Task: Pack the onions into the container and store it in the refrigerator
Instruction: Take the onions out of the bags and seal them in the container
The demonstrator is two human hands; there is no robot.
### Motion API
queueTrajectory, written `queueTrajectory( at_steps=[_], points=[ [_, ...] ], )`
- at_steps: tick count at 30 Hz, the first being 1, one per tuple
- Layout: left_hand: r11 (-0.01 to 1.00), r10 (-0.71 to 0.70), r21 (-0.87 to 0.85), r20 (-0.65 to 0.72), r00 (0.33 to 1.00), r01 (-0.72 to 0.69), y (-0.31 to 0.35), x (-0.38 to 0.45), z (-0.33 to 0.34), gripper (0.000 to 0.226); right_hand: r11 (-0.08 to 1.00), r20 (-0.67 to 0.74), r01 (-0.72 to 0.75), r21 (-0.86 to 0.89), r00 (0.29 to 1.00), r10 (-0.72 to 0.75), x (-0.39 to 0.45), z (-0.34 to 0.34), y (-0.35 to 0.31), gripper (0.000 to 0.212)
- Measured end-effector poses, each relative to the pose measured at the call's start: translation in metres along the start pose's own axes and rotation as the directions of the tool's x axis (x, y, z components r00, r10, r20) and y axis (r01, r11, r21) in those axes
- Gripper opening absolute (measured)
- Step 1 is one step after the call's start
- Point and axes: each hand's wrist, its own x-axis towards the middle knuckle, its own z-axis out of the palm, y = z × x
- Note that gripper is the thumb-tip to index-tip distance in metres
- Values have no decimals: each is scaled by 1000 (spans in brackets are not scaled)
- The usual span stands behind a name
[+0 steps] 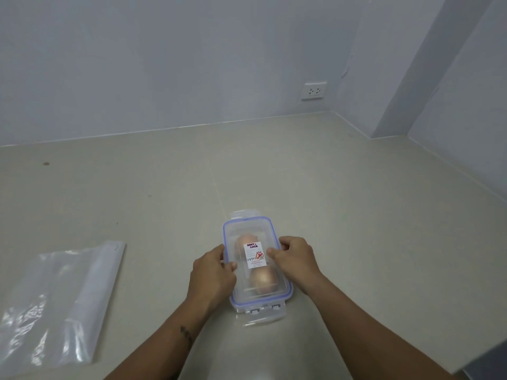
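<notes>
A clear plastic container (248,229) with a blue-sealed lid and a white label sits on the beige counter in front of me. Two brown onions show through the lid, one (242,241) at the far end and one (264,281) at the near end. My left hand (212,272) grips the container's left long side, thumb on the lid. My right hand (295,255) grips the right long side, thumb on the lid beside the label. The clip flaps at the near end (264,314) and far end (244,213) stick outward, unlatched.
An empty clear plastic bag (60,297) lies flat on the counter (356,215) at the left. A wall socket (314,90) is on the back wall. Walls meet in a corner at the right rear.
</notes>
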Motion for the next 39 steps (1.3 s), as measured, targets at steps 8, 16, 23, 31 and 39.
queueTrajectory(
  at_steps=[8, 16, 23, 31, 39],
  points=[
    [1000, -6, -4, -20, 1000, 6, -1, 4, 5, 32, 995, 91, -60, 85, 994, 52, 26, 2, 0, 16],
    [1000, -11, 28, 32, 999, 10, 3, 8, 3, 28, 999, 191, -25, -25, 981, 29, 40, -6, -1, 15],
    [998, 56, -2, 90, 994, -56, 8, 17, -4, 35, 996, 116, -7, -86, 993, 17, 0, -9, 6, 58],
    [991, 122, 62, -33, 992, -119, -2, -28, 30, 55, 792, 277, 259, -553, 953, -118, -9, -36, -11, 101],
    [970, 241, -21, 18, 970, -240, -24, -62, 39, 59, 844, 215, 189, -502, 972, -90, 2, -27, 5, 81]
  ],
)
